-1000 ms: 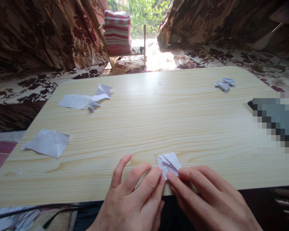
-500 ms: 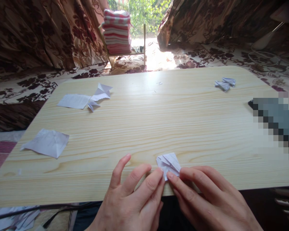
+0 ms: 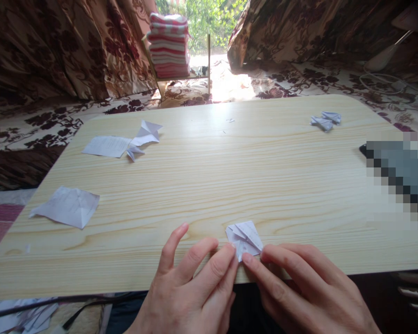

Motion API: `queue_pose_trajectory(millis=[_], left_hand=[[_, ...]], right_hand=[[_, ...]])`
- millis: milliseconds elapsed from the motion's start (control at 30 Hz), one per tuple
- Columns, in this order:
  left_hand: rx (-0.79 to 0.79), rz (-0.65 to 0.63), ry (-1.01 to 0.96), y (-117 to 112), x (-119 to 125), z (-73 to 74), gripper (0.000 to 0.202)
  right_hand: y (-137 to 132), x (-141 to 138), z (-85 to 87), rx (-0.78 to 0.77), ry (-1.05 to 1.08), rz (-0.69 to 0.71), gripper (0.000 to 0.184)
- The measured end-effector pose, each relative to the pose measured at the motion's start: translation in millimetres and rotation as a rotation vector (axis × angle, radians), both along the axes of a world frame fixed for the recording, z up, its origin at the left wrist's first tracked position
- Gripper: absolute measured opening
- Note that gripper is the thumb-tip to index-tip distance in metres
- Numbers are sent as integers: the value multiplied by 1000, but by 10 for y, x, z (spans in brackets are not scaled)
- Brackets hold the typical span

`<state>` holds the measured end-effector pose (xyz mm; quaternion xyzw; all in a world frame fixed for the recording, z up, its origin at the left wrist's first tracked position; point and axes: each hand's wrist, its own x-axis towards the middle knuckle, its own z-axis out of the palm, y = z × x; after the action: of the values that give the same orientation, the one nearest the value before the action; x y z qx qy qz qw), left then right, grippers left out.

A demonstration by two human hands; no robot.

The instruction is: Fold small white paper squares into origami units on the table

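Note:
A small folded piece of white paper (image 3: pixel 248 235) lies near the front edge of the wooden table, with creased flaps on its upper side. My left hand (image 3: pixel 195 278) pinches its lower left corner between thumb and index finger, while the other fingers are raised and spread. At the lower right, my right hand (image 3: pixel 296 278) grips the paper's edge, one fingertip pressing on its face near the bottom and another at the right corner. The underside of the paper and part of both thumbs are hidden.
On the table (image 3: pixel 195 185) lie a creased paper sheet (image 3: pixel 69 206) at left, a flat sheet (image 3: pixel 107 146) beside folded scraps (image 3: pixel 146 132), and folded paper pieces (image 3: pixel 323 122) at far right. A pixelated dark-edged device (image 3: pixel 400 171) sits right. Folded striped towels (image 3: pixel 169 46) stand behind.
My right hand's fingertips have shifted slightly right and down along the paper, showing a little more of its right corner. My left hand stays in place.

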<state>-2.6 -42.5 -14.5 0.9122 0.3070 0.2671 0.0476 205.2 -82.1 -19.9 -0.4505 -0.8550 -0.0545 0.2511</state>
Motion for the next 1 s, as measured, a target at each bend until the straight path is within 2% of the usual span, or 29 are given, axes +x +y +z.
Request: queue_pose_trajectory(millis=[267,500,700,1000], left_hand=[[-16,5,-3,1,2,1,22],[3,-4,-6,10,5,-40,23],[-6,0,-10,-5,-3,-21,23],[-92,-16,-45,-10,3,17,24]], right_hand=[[54,-34,21,58,53,-69,20],[65,-9,1,-5,-23,-4,28],[119,-80,15,29,66,-48,19],[116,-80,10,-6,108,-35,20]])
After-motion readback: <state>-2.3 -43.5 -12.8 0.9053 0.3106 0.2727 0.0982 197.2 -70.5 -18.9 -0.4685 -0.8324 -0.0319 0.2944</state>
